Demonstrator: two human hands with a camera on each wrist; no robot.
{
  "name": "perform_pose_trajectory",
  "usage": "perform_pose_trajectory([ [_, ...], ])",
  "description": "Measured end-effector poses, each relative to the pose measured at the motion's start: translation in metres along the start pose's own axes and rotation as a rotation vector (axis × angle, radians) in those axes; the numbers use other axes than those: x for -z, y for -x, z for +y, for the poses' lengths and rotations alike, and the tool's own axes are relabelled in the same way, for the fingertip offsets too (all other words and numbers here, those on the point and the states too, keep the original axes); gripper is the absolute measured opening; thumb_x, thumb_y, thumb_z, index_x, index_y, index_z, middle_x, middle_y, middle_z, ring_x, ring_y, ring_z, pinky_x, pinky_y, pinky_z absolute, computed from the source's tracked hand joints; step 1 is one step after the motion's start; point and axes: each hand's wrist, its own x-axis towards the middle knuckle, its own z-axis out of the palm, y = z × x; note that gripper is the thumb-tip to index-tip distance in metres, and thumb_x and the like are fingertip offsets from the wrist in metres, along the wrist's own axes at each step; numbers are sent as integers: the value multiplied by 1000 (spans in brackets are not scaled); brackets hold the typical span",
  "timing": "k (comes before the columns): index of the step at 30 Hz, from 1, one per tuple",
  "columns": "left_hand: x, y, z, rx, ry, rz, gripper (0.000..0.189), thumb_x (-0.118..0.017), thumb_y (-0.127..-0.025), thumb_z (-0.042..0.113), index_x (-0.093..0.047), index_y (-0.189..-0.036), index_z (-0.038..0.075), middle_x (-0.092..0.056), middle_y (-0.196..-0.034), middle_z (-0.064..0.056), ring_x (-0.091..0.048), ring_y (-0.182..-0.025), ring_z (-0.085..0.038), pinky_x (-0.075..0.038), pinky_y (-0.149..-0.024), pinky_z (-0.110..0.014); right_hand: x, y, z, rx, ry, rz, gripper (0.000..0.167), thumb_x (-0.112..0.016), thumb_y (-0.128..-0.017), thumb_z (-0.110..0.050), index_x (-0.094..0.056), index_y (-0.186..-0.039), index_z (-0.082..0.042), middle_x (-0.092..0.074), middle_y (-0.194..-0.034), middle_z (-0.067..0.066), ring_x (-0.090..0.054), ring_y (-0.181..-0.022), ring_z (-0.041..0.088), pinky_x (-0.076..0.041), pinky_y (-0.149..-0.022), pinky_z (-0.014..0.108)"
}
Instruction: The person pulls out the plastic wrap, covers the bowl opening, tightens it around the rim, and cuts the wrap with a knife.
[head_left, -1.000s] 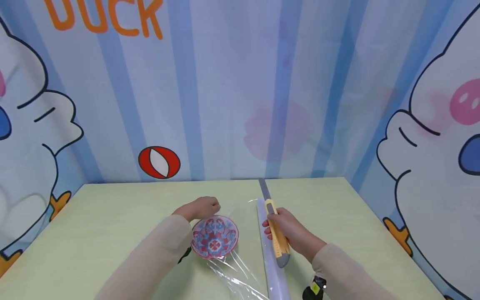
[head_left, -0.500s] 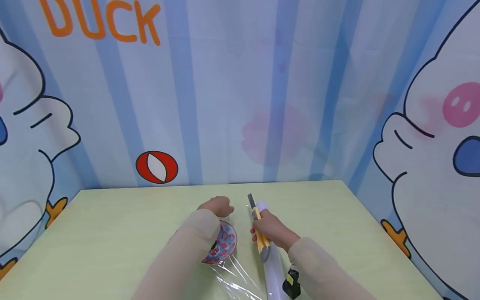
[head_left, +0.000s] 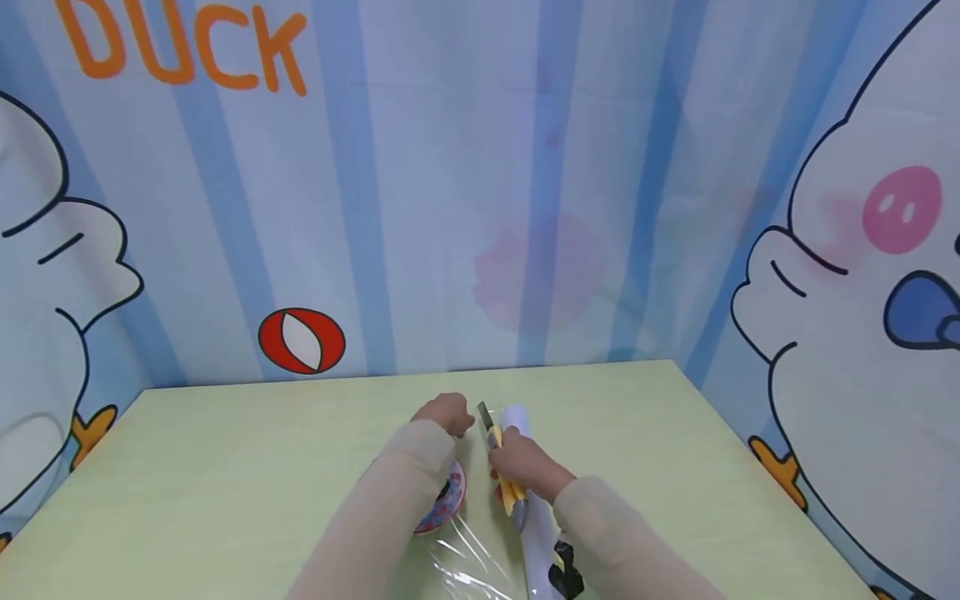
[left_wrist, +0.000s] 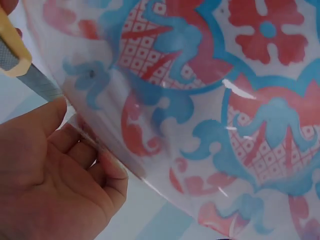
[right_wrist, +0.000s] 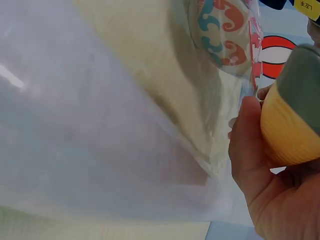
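My left hand is just past the far side of a red-and-blue patterned bowl. In the left wrist view its curled fingers pinch the edge of clear plastic film at the bowl's rim. The left forearm hides much of the bowl from the head view. My right hand grips a yellow-and-grey utility knife. Its extended blade points away from me, the tip close to the left thumb. Beneath the right hand lies a pale film roll, lengthwise on the table.
Shiny film stretches from the bowl toward the roll over the pale yellow table. A striped cartoon curtain stands behind the table's far edge. Black wrist gear hangs under the right sleeve.
My right hand has moved left with the knife, bringing the blade beside the left hand. My left hand has shifted right, and its forearm now covers more of the bowl.
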Motion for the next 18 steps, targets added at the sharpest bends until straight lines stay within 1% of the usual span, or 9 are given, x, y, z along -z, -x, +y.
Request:
perform_pose_trajectory([
  [2, 0, 6, 1, 10, -4, 20, 26, -49, -94, 26, -60, -78, 9, -60, -78, -3, -53, -73, -18, -44, -73, -34, -2, -2, 2, 2, 21, 6, 21, -39, -85, -5, -36, -104, 4, -52, -68, 10, -48, -41, 13, -46, -43, 24],
  [4, -1, 8, 1, 19, -7, 31, 27, -49, -94, 26, -59, -74, 10, -58, -78, -3, -52, -73, -18, -44, -72, -34, -4, -3, 3, -10, 46, 3, 24, -38, -86, -5, -35, -107, 6, -50, -66, 7, -49, -41, 13, -45, -44, 24],
  [6, -4, 6, 0, 17, -11, 41, 29, -50, -94, 25, -58, -70, 11, -58, -77, -3, -51, -71, -18, -43, -69, -33, -5, -5, 4, -20, 80, -9, 26, -38, -85, -5, -34, -108, 7, -49, -65, 6, -49, -41, 12, -44, -44, 23],
  [11, -11, -2, -3, 8, -32, 51, 33, -50, -94, 24, -56, -64, 12, -58, -76, -3, -48, -67, -18, -40, -64, -33, -6, -6, 8, -35, 120, -54, 23, -37, -87, -5, -35, -106, 7, -50, -66, 6, -50, -41, 12, -42, -43, 22],
  [15, -11, -4, -4, -3, -35, 47, 29, -49, -94, 23, -59, -70, 11, -59, -83, -4, -49, -69, -19, -41, -66, -34, -7, -5, 9, -23, 117, -55, 23, -37, -87, -6, -34, -107, 7, -50, -67, 7, -50, -40, 12, -43, -42, 23],
  [18, -8, -3, -4, -26, -38, 38, 24, -46, -95, 23, -63, -83, 11, -62, -93, -5, -50, -74, -19, -42, -70, -35, -8, -4, 9, -11, 115, -52, 23, -36, -87, -5, -34, -106, 7, -50, -68, 7, -50, -40, 12, -43, -42, 24],
])
